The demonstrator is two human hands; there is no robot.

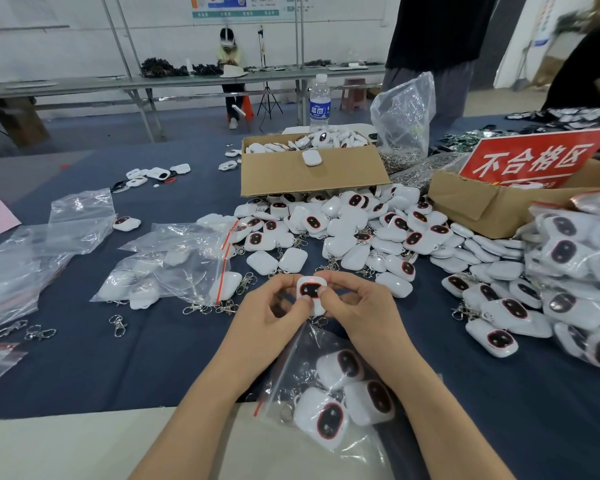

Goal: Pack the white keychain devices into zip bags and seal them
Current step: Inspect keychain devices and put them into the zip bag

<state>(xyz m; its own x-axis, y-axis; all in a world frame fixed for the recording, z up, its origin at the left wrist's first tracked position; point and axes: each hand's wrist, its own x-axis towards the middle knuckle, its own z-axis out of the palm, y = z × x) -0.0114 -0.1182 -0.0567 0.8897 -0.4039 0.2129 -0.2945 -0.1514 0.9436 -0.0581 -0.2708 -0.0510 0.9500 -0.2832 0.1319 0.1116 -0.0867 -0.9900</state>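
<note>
I hold one white keychain device (310, 289) with a black, red-rimmed face between both hands above the table's near middle. My left hand (274, 310) pinches its left side and my right hand (352, 306) pinches its right side, thumbs on the face. Below my wrists lies a clear zip bag (329, 393) holding three devices, its red-striped mouth toward the left. A big pile of loose devices (361, 230) spreads behind my hands.
An open cardboard box (309, 168) of devices stands behind the pile. A filled zip bag (174, 271) and empty bags (77, 216) lie left. Packed bags (579, 271) heap up right, beside a box with a red sign (530, 161). Loose clasps (118, 325) lie left; a water bottle (320, 105) stands at the back.
</note>
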